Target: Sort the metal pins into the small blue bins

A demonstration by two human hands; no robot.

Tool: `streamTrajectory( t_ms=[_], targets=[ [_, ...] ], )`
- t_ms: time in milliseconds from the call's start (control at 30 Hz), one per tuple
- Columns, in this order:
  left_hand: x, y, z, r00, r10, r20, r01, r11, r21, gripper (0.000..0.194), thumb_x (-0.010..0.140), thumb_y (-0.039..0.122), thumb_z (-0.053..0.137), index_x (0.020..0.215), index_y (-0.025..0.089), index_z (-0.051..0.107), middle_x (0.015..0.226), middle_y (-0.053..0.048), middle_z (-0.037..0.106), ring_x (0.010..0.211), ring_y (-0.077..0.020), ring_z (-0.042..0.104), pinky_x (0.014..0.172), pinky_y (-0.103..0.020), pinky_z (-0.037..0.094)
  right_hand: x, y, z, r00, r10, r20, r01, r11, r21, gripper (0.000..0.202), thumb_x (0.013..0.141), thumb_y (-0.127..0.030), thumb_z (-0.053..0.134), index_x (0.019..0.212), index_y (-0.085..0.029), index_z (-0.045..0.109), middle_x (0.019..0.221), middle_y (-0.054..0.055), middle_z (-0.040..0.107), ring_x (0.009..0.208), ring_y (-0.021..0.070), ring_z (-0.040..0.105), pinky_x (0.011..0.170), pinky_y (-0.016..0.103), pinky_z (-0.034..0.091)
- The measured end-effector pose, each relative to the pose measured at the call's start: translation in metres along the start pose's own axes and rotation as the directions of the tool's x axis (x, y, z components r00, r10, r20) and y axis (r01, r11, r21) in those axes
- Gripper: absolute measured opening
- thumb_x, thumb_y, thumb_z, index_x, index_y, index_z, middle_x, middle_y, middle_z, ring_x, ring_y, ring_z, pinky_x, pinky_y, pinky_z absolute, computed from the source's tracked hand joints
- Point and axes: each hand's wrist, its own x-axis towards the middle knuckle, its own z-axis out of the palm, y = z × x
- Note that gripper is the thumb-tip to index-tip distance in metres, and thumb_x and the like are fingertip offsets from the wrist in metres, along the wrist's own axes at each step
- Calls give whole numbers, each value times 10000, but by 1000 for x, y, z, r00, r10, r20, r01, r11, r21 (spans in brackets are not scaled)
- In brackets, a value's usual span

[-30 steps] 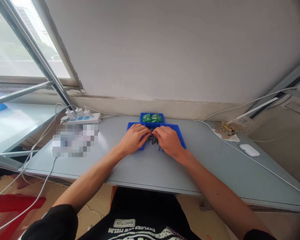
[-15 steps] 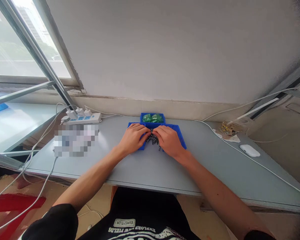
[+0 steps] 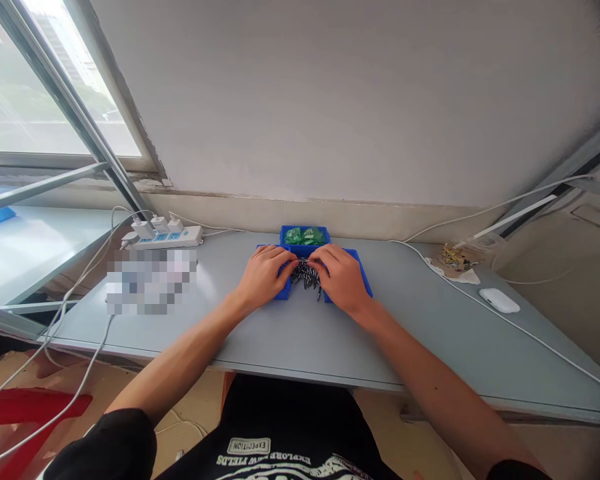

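A pile of small dark screws (image 3: 306, 275) lies on the grey table between two low blue trays. My left hand (image 3: 264, 275) lies palm down over the left blue tray (image 3: 283, 292), its fingertips at the left edge of the pile. Covering most of the right blue tray (image 3: 364, 280) is my right hand (image 3: 341, 277), with its curled fingertips touching the pile's right side. Whether either hand pinches a screw is hidden by the fingers. A third blue tray (image 3: 305, 229) with green parts (image 3: 304, 235) stands just behind.
A white power strip (image 3: 167, 236) with plugged chargers and cables sits at the back left, beside a blurred patch (image 3: 150, 280). At the right lie a white case (image 3: 499, 300), a long white cable (image 3: 530, 333) and a small packet of yellow bits (image 3: 455, 257). The table's front edge (image 3: 300, 373) is near my body.
Both hands slid a little farther from me and their fingertips parted, so more of the screw pile shows between them.
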Motion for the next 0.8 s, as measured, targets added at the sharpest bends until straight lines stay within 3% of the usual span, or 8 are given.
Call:
streamTrajectory(
  t_ms=[367, 533, 667, 800],
  targets=[
    [0, 0, -1, 1000, 0, -9, 0, 1000, -12, 231, 1072, 336, 495, 1006, 235, 692, 1005, -8, 755, 959, -203, 662, 923, -367, 450, 1, 0, -1, 999, 42, -12, -43, 998, -56, 191, 1049, -253, 535, 877, -212, 609, 855, 40, 676, 825, 210, 586, 795, 325, 418],
    [1, 0, -3, 999, -23, -22, 23, 1000, 9, 203, 1051, 307, 514, 979, 233, 689, 992, -10, 752, 937, -202, 653, 916, -365, 451, 1, 1, 0, 995, 95, 6, -93, 990, -109, 106, 1036, -272, 572, 987, -204, 637, 918, 44, 708, 896, 219, 613, 840, 337, 398],
    [2, -3, -8, 989, -98, -113, 107, 991, 78, 198, 1033, 294, 515, 935, 227, 674, 967, -22, 741, 955, -216, 634, 892, -368, 449, -1, -2, 0, 980, 92, 175, -37, 955, -295, 164, 1042, -213, 518, 992, -193, 673, 969, 64, 730, 962, 238, 597, 892, 377, 343],
    [4, -10, -14, 966, -186, -178, 214, 965, 152, 228, 1020, 273, 500, 846, 224, 641, 996, -34, 727, 1011, -231, 614, 902, -376, 445, -7, -14, 6, 925, 52, 377, 112, 910, -400, 181, 993, -129, 525, 1009, -180, 698, 999, 89, 725, 990, 255, 574, 945, 408, 314]
  ],
)
